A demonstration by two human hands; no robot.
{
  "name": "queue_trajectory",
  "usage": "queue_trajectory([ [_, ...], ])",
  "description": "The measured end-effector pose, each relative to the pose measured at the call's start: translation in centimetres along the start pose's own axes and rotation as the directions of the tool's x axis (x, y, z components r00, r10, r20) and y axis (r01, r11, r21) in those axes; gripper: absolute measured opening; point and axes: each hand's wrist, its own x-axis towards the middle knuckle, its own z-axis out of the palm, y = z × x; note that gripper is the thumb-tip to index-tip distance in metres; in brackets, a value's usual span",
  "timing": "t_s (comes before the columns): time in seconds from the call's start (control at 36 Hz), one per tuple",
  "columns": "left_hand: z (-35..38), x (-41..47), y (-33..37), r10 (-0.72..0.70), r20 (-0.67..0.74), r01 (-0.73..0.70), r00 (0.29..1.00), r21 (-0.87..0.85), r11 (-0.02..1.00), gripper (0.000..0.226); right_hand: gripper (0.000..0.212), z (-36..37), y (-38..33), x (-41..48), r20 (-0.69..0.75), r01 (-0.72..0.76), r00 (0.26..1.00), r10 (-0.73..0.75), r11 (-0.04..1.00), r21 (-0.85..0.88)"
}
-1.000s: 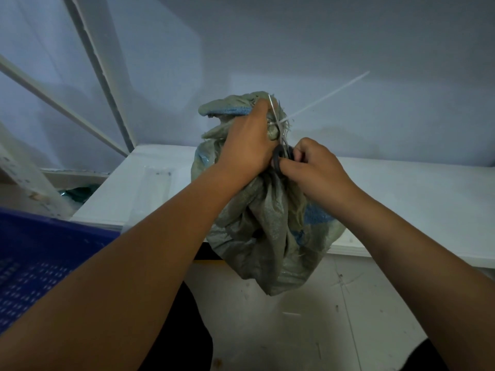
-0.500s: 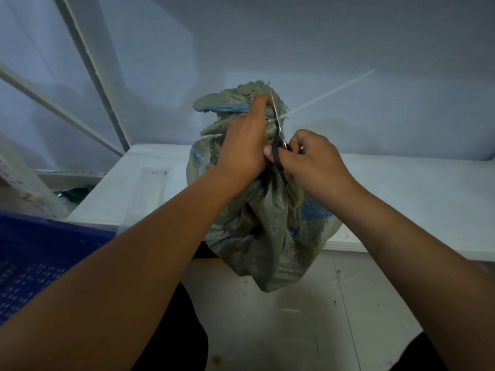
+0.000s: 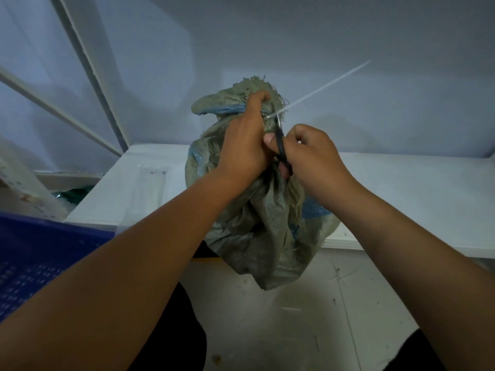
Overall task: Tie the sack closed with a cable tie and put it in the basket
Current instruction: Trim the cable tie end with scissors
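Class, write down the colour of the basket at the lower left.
The basket is dark blue, seen best in the head view.

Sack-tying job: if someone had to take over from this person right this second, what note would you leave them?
Left hand: grips the sack by its gathered neck, holding it up at the white bench edge.
Right hand: holds scissors, blades at the cable tie tail.
Done: tie looks cinched round the neck.
Left: snip the long tail, then put the sack in the blue basket at lower left.
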Motion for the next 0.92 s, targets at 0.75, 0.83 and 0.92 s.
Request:
queue_trajectory([
  [0.75,1.2,-0.4,-0.2,-0.075,-0.072,0.059,0.995,-0.200,0.978,0.060,0.037,0.3,-0.1,0.3,-0.057,-0.054,0.997,0.060,0.994,0.096],
  [0.83,1.4,-0.4,-0.3,-0.079,-0.078,0.062,0.994,-0.198,0.978,0.060,0.037,0.3,-0.1,0.4,-0.058,-0.056,0.996,0.062,0.993,0.106],
  [0.92,1.5,-0.3,-0.4,-0.079,-0.084,0.061,0.993,-0.201,0.978,0.061,0.036,0.3,-0.1,0.4,-0.055,-0.062,0.996,0.068,0.992,0.112],
])
